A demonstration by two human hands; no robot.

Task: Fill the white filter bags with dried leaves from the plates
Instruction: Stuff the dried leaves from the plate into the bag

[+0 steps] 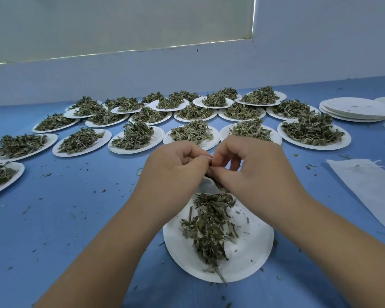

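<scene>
white plates (249, 258) of grey-green leaves (209, 223) on a blue table (76, 218).

Looking like a small herb-packing workroom: rows of paper plates (316, 147) piled with dried leaves (133, 135) covering a blue surface (65, 218), plain white wall (320, 52) running behind.

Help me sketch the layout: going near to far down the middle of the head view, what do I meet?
Paper plate of dried leaves → left hand and right hand pinching the white filter bag → rows of leaf-heaped plates → pale wall.
</scene>
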